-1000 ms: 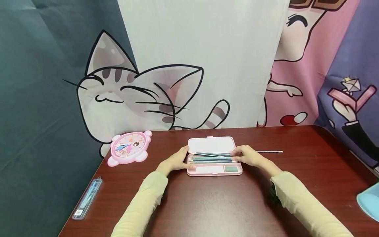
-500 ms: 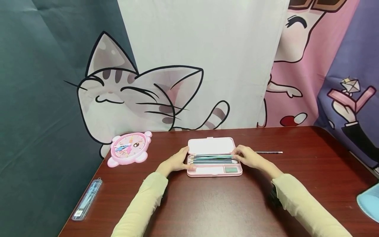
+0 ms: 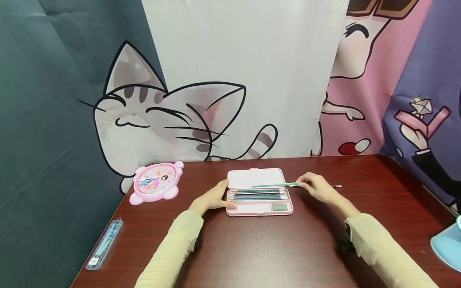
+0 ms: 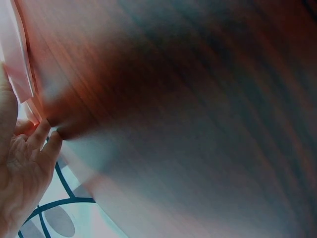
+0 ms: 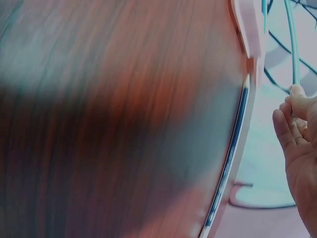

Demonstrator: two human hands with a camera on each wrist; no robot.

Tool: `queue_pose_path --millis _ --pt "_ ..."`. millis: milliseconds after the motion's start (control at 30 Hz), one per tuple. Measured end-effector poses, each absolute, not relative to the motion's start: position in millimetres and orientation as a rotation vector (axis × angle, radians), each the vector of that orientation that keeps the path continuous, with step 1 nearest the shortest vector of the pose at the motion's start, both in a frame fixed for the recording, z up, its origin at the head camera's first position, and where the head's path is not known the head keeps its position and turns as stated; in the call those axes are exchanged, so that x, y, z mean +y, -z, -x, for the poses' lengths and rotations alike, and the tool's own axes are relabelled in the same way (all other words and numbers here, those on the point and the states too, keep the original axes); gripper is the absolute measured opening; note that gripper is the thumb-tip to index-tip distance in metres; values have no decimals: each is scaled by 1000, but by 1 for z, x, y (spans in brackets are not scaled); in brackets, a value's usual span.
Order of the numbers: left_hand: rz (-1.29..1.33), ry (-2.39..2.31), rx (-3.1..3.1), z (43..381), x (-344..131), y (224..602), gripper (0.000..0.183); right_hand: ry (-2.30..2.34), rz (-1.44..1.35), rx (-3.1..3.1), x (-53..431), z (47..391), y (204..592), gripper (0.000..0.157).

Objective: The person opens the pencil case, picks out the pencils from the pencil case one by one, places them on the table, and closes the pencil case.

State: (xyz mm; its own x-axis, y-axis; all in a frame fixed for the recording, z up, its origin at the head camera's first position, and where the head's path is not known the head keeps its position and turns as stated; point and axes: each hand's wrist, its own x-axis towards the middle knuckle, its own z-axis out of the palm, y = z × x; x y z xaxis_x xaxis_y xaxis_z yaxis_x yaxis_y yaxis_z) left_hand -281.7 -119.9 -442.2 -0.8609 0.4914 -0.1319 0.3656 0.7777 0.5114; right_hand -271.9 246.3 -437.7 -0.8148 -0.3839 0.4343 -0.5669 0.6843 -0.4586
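A pink pencil case (image 3: 252, 214) lies with its lid (image 3: 255, 177) folded back. Several pencils (image 3: 257, 195) lie side by side in its long compartment, and a green block (image 3: 279, 207) sits in the front right one. My left hand (image 3: 212, 197) holds the case's left end, thumb at the front and fingers toward the hinge. Between thumb and fingertips, my right hand (image 3: 317, 188) pinches one end of a light green pencil (image 3: 273, 185). That pencil points left across the lid in the head view. It stands out against the backdrop in the right wrist view (image 5: 293, 44).
A dark patterned pencil (image 3: 336, 186) lies on the table behind my right hand. At the left are a pink toy clock (image 3: 155, 182) and a clear slim box (image 3: 104, 244). Something light blue (image 3: 446, 244) shows at the right edge. A cartoon curtain hangs behind the table.
My right hand has lifted the light green pencil out of the case and moved right with it. My left hand stays at the case's left end.
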Motion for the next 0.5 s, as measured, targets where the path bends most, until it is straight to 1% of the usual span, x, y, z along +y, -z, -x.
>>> queue_pose_path --millis 500 --pt "-685 -715 2709 283 -121 444 101 -724 -620 -2540 325 257 430 10"
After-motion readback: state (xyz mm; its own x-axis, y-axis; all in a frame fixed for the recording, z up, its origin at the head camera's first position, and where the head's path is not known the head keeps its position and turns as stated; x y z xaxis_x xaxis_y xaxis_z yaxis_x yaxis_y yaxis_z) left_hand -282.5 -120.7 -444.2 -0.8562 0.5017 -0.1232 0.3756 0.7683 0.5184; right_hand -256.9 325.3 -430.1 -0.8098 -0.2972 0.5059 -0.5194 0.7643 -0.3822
